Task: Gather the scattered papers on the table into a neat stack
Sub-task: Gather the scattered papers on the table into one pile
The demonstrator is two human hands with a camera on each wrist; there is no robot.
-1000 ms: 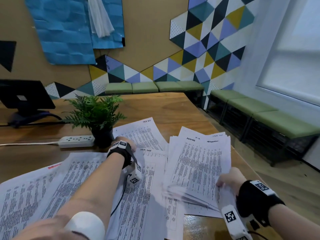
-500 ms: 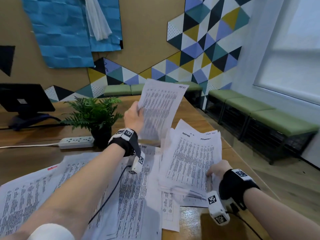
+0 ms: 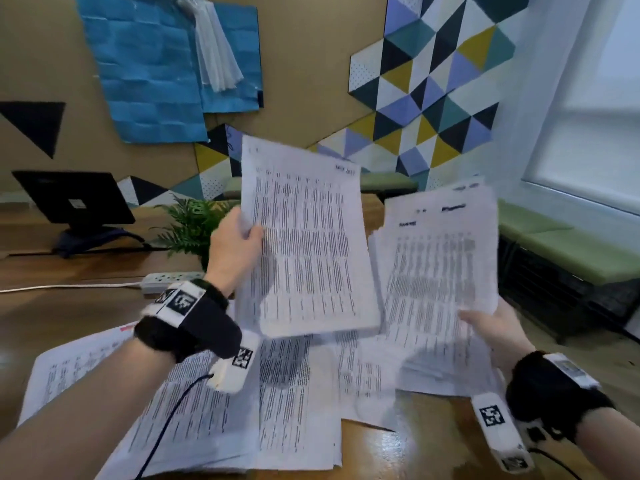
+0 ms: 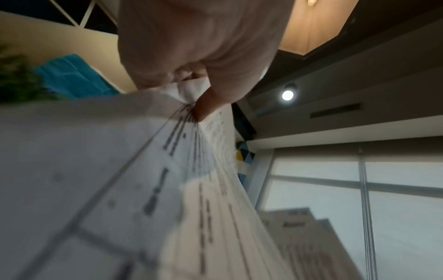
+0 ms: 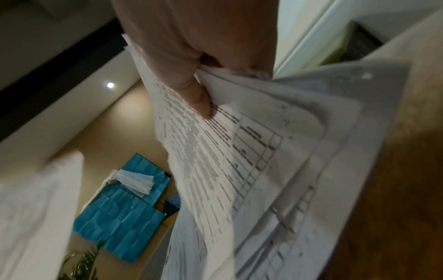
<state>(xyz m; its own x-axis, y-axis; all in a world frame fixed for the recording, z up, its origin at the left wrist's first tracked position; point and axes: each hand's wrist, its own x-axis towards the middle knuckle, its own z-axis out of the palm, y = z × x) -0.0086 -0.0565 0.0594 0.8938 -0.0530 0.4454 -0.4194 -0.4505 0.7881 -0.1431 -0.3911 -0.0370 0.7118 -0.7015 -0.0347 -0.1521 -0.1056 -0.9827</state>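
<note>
Papers are split three ways: one printed sheet (image 3: 304,244) raised in the left hand (image 3: 232,247), a fanned bundle (image 3: 438,271) in the right hand (image 3: 491,327), and a loose spread (image 3: 221,403) lying on the tabletop (image 3: 69,317). The left hand pinches its sheet's left edge, thumb in front, wrist lifted. The right hand clasps the bundle's lower right corner, thumb on top; its sheet count is unclear. Both are held above the spread, in front of the potted fern (image 3: 188,226).
</note>
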